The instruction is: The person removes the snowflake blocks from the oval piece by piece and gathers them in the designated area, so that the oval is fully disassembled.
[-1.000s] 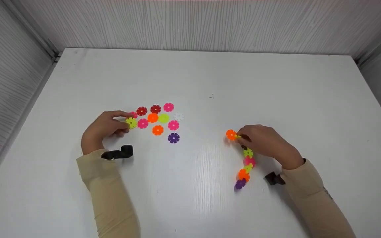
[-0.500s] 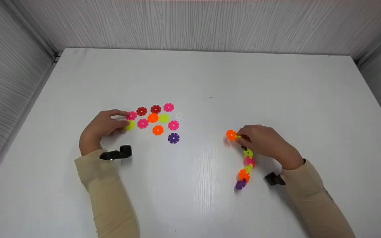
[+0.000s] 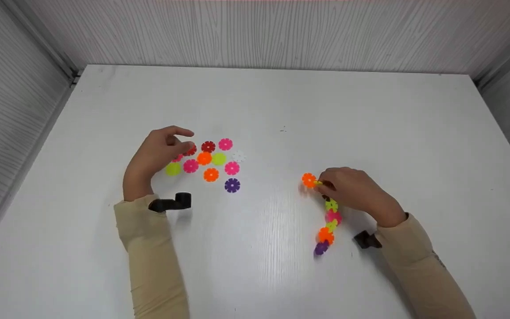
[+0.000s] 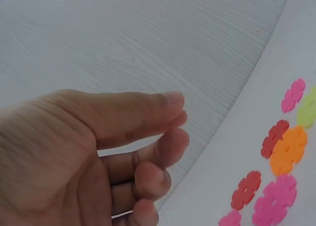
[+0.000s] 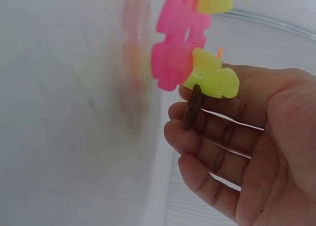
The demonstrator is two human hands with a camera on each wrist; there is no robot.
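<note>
My left hand hovers above the left end of a group of flower-shaped snowflake discs, its fingers loosely bent. Nothing shows between thumb and fingers in the left wrist view. Close under it are a dark red disc and a yellow disc. On the right, my right hand holds a chain of interlocked snowflake discs by its upper part. An orange disc sticks out past the fingertips; a pink disc and a purple disc hang lower in the chain. Part of the chain is hidden by the fingers.
More loose discs lie flat on the white table: another dark red disc, a purple disc, a pale white disc and several others. A grey wood-grained wall rises behind the table's far edge.
My left hand, earlier pinching a yellow disc, has let it lie on the table and moved up and right over the dark red disc. My right hand stays put with the chain.
</note>
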